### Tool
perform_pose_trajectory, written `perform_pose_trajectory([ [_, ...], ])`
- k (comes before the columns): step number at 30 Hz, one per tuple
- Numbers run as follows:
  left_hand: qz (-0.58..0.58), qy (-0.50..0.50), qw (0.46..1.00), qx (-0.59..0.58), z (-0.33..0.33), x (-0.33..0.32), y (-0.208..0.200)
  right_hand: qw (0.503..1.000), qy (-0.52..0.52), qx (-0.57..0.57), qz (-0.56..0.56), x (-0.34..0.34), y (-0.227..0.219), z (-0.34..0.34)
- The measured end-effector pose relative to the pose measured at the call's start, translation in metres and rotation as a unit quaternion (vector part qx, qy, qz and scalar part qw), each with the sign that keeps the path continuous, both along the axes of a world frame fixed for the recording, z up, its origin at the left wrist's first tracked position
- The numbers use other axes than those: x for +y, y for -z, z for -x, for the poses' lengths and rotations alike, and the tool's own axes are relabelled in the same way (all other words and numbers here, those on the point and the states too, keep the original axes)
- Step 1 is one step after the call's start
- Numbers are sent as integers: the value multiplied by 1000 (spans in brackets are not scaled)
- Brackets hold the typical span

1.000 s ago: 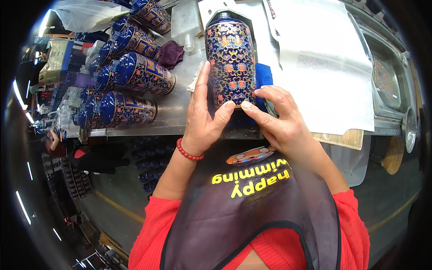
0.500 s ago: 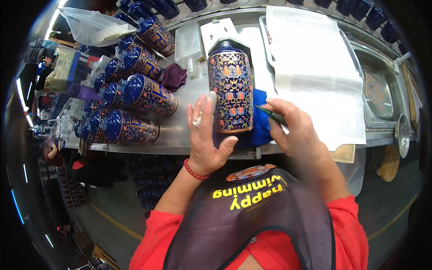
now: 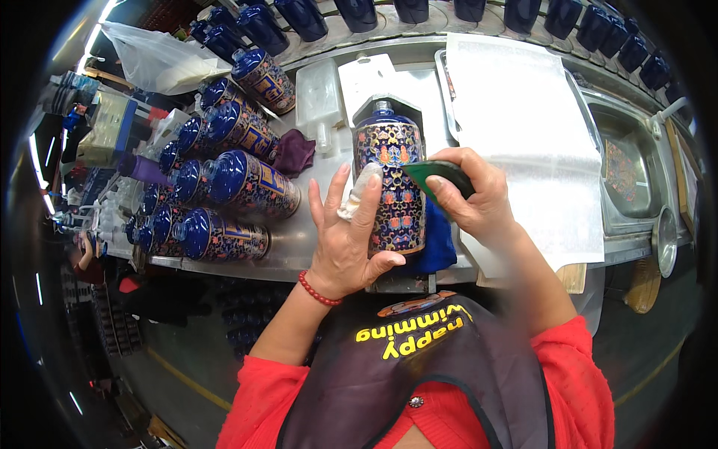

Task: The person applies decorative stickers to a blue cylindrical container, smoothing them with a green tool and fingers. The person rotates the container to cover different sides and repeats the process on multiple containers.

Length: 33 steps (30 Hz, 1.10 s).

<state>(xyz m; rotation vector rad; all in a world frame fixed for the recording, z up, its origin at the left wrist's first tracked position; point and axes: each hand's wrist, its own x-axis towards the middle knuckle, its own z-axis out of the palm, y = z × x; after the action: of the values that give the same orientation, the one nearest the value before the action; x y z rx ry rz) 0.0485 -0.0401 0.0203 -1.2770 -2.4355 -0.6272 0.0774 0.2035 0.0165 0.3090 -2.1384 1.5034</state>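
Note:
A dark blue bottle (image 3: 400, 213) with a colourful floral pattern lies in front of me, its neck pointing away, partly over a blue cloth (image 3: 439, 243). My left hand (image 3: 344, 243) is at its left edge, fingers spread, one fingertip wrapped in white and overlapping the pattern. In my right hand (image 3: 479, 196) is a flat green scraper (image 3: 443, 178), pinched between thumb and fingers. Its pointed corner is over the bottle's upper right side; whether it touches the surface I cannot tell.
Several patterned bottles (image 3: 254, 183) lie to the left beside a crumpled purple cloth (image 3: 294, 153). A clear container (image 3: 317, 97) is behind. White paper (image 3: 523, 135) covers the right side, before a sink (image 3: 645, 179) and metal bowl (image 3: 664, 241). Blue vessels (image 3: 411, 9) line the back.
My right hand has brought the scraper up from beside the bottle to over its face, turning its flat side into view. My left fingers now overlap the left edge. The whole view has shifted slightly.

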Motion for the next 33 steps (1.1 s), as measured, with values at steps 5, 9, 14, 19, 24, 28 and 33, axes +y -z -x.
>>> perform_pose_trajectory([
  [5, 100, 32, 993, 44, 10, 9, -22, 995, 29, -80, 43, 4, 9, -3],
  [9, 80, 58, 995, 23, 11, 10, -25, 1000, 15, -19, -4, 10, -4, 8],
  [14, -55, 54, 997, -27, 10, 6, -16, 983, -52, 115, -136, 17, -22, 28],
  [19, -49, 13, 998, -22, 31, 10, -15, 999, -38, -22, -24, 23, -26, 36],
  [24, 31, 45, 998, 9, 44, 16, -28, 996, -14, -83, 23, 25, -17, 28],
  [28, -63, 24, 997, -30, 52, 18, -30, 991, 31, 30, -127, 23, -10, 31],
  [33, -27, -5, 999, -20, 58, 17, -25, 963, -8, 77, -259, 15, -4, 34],
])
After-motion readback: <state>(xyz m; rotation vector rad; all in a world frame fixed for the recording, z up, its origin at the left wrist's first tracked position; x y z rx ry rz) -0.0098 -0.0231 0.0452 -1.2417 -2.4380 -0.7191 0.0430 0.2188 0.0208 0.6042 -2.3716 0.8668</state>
